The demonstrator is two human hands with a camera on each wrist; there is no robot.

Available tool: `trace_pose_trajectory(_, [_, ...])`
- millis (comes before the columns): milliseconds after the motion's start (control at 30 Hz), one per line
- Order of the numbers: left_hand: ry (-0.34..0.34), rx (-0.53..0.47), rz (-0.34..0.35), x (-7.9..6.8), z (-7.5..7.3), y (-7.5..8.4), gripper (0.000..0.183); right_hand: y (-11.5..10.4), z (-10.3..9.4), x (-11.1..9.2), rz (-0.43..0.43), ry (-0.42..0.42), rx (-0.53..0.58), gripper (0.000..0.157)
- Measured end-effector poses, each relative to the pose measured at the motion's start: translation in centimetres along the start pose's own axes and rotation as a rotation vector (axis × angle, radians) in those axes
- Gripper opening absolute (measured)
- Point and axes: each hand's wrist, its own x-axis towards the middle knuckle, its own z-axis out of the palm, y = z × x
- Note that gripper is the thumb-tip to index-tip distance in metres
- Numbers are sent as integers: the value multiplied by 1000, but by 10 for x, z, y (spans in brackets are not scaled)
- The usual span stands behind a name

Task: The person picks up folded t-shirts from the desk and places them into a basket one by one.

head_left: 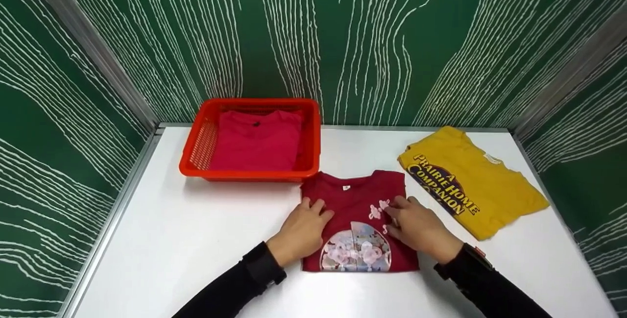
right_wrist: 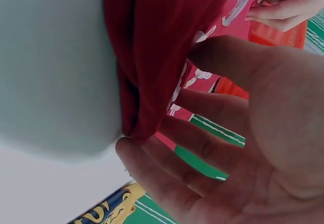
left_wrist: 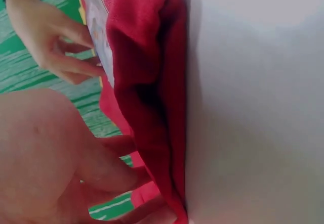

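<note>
A folded dark red T-shirt [head_left: 352,205] lies on the white table, its neckline toward the far side and a floral print near its front edge. On its left side rests my left hand [head_left: 301,230], the fingers spread over the fabric. My right hand [head_left: 421,225] touches the opposite side beside small white flower motifs. In the left wrist view, the fingers [left_wrist: 119,168] lie along the layered, folded edge. The right wrist view has fairly straight fingers [right_wrist: 202,140] against the shirt's side, with the thumb on top.
A red plastic basket [head_left: 196,173] holding a folded pink shirt [head_left: 259,141] stands at the back left, close to the dark red shirt's collar. A folded yellow T-shirt [head_left: 490,185] with lettering lies at the right. Green, white-lined walls [head_left: 343,43] enclose the table [head_left: 205,239].
</note>
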Motion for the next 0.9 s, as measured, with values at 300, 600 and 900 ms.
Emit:
trace_pose_trajectory(300, [-1,-162,-55,-26,-4,-5,46,-13,1,-16,-2,-4,19,41])
trace_pose_trajectory(600, [136,-256,-122,-22,-13,-20,32,-2,-19,-5,18,32,194,35])
trace_pose_trajectory(900, [223,-199,-327,3,-2,-36,37,26,-22,37,149,13,174,52])
